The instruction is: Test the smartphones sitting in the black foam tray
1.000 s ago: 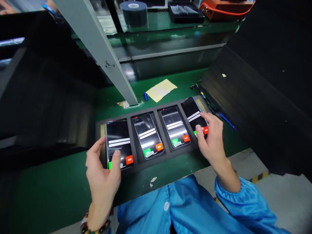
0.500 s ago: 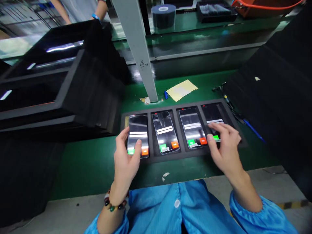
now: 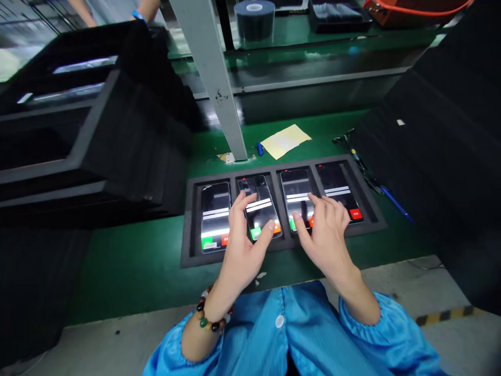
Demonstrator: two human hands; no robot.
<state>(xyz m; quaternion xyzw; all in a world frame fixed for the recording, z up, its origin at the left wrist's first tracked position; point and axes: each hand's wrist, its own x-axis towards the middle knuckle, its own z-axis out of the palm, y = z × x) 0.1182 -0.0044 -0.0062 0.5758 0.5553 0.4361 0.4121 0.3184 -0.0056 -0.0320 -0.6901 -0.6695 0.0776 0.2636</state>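
Observation:
A black foam tray (image 3: pixel 188 237) on the green bench holds several smartphones in separate slots, their dark screens lit with green and red squares. Over the second phone (image 3: pixel 260 206) from the left is my left hand (image 3: pixel 246 240), thumb and fingers apart; whether it touches the glass I cannot tell. My right hand (image 3: pixel 326 230) hovers at the third phone (image 3: pixel 295 183), fingers spread and partly covering its lower half. At the left end lies the first phone (image 3: pixel 215 209), its lower right side behind my left hand. The fourth phone (image 3: pixel 336 180) sits at the right end, beyond my right fingers.
Stacked black trays (image 3: pixel 94 125) rise at the left, and a large black block (image 3: pixel 426 115) stands at the right. A grey post (image 3: pixel 219 89), yellow paper (image 3: pixel 286 141) and a blue pen (image 3: pixel 397 203) are behind and beside the tray. Another person's arm (image 3: pixel 148 8) shows at the back.
My left hand has moved right from the first phone to the second. My right hand has moved left from the fourth phone to the third. The first phone now lies lower in its slot.

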